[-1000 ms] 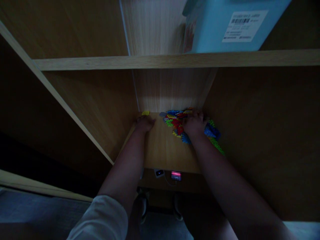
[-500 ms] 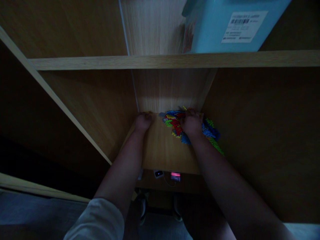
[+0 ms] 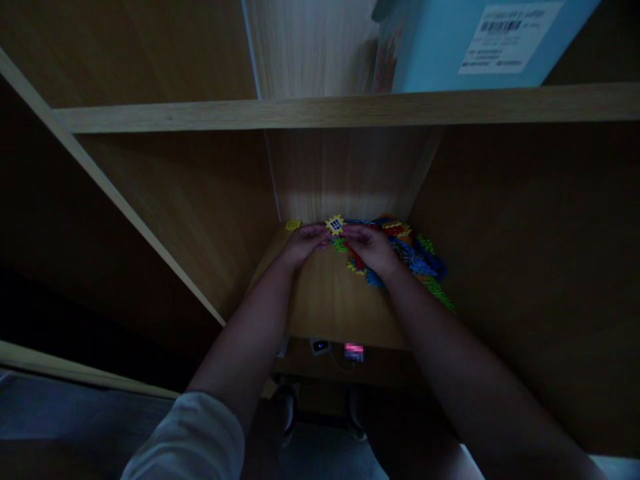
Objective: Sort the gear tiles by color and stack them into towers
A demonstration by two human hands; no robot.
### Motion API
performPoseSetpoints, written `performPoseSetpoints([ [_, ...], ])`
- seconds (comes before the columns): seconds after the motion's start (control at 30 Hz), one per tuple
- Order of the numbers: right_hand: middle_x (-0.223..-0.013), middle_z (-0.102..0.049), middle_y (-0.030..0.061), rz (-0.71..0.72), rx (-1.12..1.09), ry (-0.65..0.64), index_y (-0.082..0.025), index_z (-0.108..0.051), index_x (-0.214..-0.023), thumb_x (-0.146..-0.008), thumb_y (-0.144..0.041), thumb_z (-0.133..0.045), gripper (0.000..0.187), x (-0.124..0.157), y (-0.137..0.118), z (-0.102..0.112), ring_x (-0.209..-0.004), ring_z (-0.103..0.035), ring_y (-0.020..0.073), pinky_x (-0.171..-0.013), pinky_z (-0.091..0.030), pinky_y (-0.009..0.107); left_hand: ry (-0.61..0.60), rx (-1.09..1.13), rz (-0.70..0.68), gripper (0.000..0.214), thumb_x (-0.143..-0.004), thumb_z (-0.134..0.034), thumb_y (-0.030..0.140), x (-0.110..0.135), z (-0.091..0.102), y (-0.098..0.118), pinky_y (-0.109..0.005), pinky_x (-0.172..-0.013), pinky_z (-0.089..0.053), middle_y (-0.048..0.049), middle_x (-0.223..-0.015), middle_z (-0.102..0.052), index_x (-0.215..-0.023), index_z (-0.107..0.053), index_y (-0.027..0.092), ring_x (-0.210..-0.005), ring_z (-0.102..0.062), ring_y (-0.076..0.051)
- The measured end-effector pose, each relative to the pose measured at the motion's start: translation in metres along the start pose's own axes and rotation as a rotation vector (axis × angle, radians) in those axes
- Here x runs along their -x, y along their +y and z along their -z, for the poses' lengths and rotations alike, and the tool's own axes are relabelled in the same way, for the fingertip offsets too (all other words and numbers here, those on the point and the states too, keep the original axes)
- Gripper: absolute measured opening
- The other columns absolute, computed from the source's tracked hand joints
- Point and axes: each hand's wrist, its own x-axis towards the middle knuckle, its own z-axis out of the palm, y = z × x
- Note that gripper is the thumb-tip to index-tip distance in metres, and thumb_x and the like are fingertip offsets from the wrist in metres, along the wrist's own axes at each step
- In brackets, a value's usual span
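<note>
A yellow toothed toy tile [image 3: 335, 225] with a dark grid at its centre is pinched between my two hands. My left hand [image 3: 306, 243] grips its left edge with the fingers closed. On the opposite edge, my right hand [image 3: 369, 245] closes its fingertips. Behind and beside my right hand lies a heap of coloured interlocking pieces [image 3: 417, 259] in blue, red, green, yellow and orange, partly hidden by the hand and forearm. Some yellow pieces [image 3: 293, 225] lie apart at the back left, beyond my left hand.
These pieces lie on a wooden shelf [image 3: 325, 303] with walls on both sides. Above, a shelf board [image 3: 320, 112] crosses the view and bears a light blue box [image 3: 440, 47] with a label. Below the front edge are a small white device [image 3: 320, 347] and a lit pinkish screen [image 3: 354, 352].
My right hand has come left from the heap, and my left hand has moved right from the back left corner. Both now hold the yellow tile between them. The view has shifted slightly.
</note>
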Motion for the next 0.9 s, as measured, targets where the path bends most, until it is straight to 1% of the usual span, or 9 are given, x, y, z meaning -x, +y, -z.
performPoseSetpoints([
  [0.17,-0.120,-0.081,0.0079,0.025,-0.064,-0.079,-0.025,-0.077,-0.117,-0.085,-0.047,-0.081,0.039,0.003,-0.003,-0.001,-0.110,-0.077,0.0253,-0.106,-0.058,0.048,0.052,0.010,0.006,0.048,-0.069,-0.098,0.049,-0.002,0.001,-0.003,-0.028,-0.073,-0.053,-0.0031,-0.091,-0.075,-0.098,-0.077,0.018,-0.074,-0.064,-0.013],
  [0.33,-0.110,-0.081,0.0061,0.022,0.034,-0.069,-0.025,-0.076,-0.101,-0.086,-0.054,-0.080,0.034,0.003,-0.004,-0.004,-0.103,-0.075,0.0238,-0.101,-0.059,0.045,0.045,-0.012,-0.008,0.046,-0.069,-0.098,0.051,-0.001,-0.001,-0.002,-0.025,-0.065,-0.048,0.0003,-0.079,-0.070,-0.092,-0.076,0.018,-0.066,-0.059,-0.011],
  [0.4,-0.102,-0.080,0.0048,0.016,0.055,-0.025,-0.024,-0.072,-0.097,-0.082,-0.057,-0.082,0.038,0.002,-0.003,-0.006,-0.095,-0.075,0.0226,-0.094,-0.061,0.042,0.026,-0.003,-0.005,0.046,-0.070,-0.098,0.049,0.001,-0.002,-0.001,-0.026,-0.069,-0.051,-0.0008,-0.082,-0.073,-0.095,-0.077,0.017,-0.069,-0.062,-0.011],
  [0.5,-0.096,-0.078,0.0029,-0.006,0.032,0.040,-0.025,-0.067,-0.102,-0.074,-0.060,-0.086,0.049,0.000,-0.001,-0.008,-0.089,-0.074,0.0216,-0.087,-0.061,0.039,-0.033,0.050,0.025,0.048,-0.068,-0.100,0.046,0.004,-0.004,0.001,-0.030,-0.081,-0.056,-0.0032,-0.090,-0.076,-0.096,-0.076,0.016,-0.078,-0.068,-0.013],
  [0.57,-0.097,-0.078,0.0035,-0.002,0.024,0.028,-0.025,-0.068,-0.104,-0.075,-0.062,-0.085,0.050,0.000,-0.002,-0.009,-0.089,-0.074,0.0221,-0.087,-0.061,0.039,-0.092,0.086,0.055,0.048,-0.066,-0.102,0.043,0.006,-0.005,0.003,-0.033,-0.090,-0.057,-0.0044,-0.094,-0.077,-0.095,-0.076,0.015,-0.084,-0.071,-0.014],
  [0.63,-0.096,-0.079,0.0043,0.005,0.036,0.007,-0.026,-0.071,-0.101,-0.078,-0.065,-0.082,0.047,0.001,-0.004,-0.010,-0.089,-0.074,0.0230,-0.088,-0.060,0.040,-0.147,0.099,0.087,0.048,-0.066,-0.103,0.040,0.008,-0.005,0.004,-0.036,-0.096,-0.057,-0.0059,-0.097,-0.078,-0.095,-0.075,0.014,-0.089,-0.073,-0.016],
  [0.73,-0.095,-0.080,0.0047,0.001,0.051,0.023,-0.026,-0.072,-0.096,-0.077,-0.069,-0.080,0.048,0.003,-0.007,-0.009,-0.088,-0.074,0.0242,-0.086,-0.060,0.041,-0.193,0.075,0.132,0.049,-0.067,-0.102,0.041,0.010,-0.005,0.006,-0.038,-0.098,-0.057,-0.0081,-0.101,-0.079,-0.098,-0.075,0.015,-0.093,-0.075,-0.018],
  [0.8,-0.094,-0.080,0.0048,0.000,0.066,0.032,-0.025,-0.073,-0.095,-0.077,-0.071,-0.080,0.049,0.003,-0.009,-0.009,-0.088,-0.074,0.0245,-0.084,-0.060,0.040,-0.172,0.040,0.119,0.050,-0.067,-0.102,0.045,0.010,-0.006,0.006,-0.037,-0.094,-0.057,-0.0078,-0.100,-0.078,-0.098,-0.075,0.016,-0.092,-0.074,-0.019],
  [0.9,-0.093,-0.080,0.0048,0.015,0.115,0.044,-0.024,-0.073,-0.098,-0.081,-0.069,-0.077,0.048,0.004,-0.009,-0.008,-0.085,-0.074,0.0239,-0.081,-0.059,0.038,-0.076,-0.033,0.001,0.050,-0.068,-0.099,0.051,0.008,-0.006,0.005,-0.030,-0.081,-0.054,-0.0050,-0.095,-0.077,-0.096,-0.076,0.017,-0.087,-0.071,-0.017],
])
